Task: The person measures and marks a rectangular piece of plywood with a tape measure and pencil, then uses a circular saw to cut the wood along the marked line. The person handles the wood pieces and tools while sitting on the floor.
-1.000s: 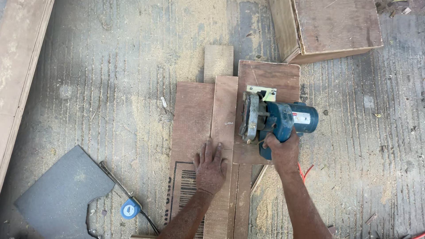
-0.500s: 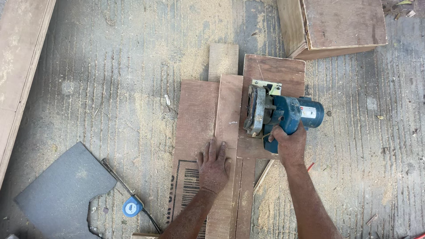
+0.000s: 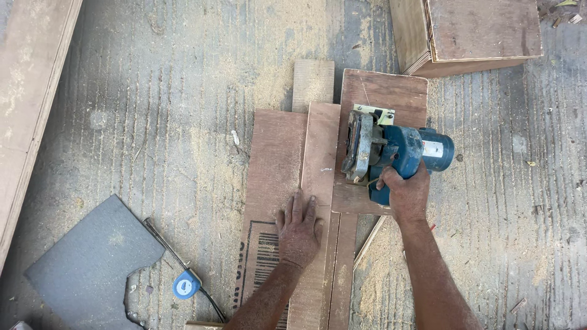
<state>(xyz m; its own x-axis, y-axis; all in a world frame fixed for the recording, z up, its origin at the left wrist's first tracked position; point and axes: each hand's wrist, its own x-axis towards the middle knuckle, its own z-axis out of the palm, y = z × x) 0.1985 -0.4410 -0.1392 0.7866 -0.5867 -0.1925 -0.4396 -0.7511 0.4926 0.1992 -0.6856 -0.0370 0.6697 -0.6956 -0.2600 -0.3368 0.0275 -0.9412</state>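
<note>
Seen from above: a blue circular saw [image 3: 391,156] sitting on reddish plywood boards [image 3: 318,183] laid flat on a dusty concrete floor [image 3: 153,110], a little to the 2 o'clock side of centre frame. Right hand [image 3: 405,194] wrapped tight around the saw's rear handle, at 6 o'clock from the motor housing. Left hand [image 3: 298,229] spread flat, fingers apart, pressing down on a narrow plywood strip [image 3: 321,159] just at 9 o'clock from the saw's guard. Both hands well apart from each other.

Judged by its metal guard and motor body: a heavy, rigid tool, best gripped at the handle, never near the blade side. Boards likely stiff, thin and fairly light, prone to sliding on the sawdust; flat palm pressure well away from the cut line probably the safest hold.

At 1 o'clock, a plywood box [image 3: 471,33]. At 7 o'clock, a grey sheet offcut [image 3: 85,263] and a blue tape measure [image 3: 185,285] beside a dark rod. Along the 9 o'clock edge, a long plank [image 3: 27,91].
</note>
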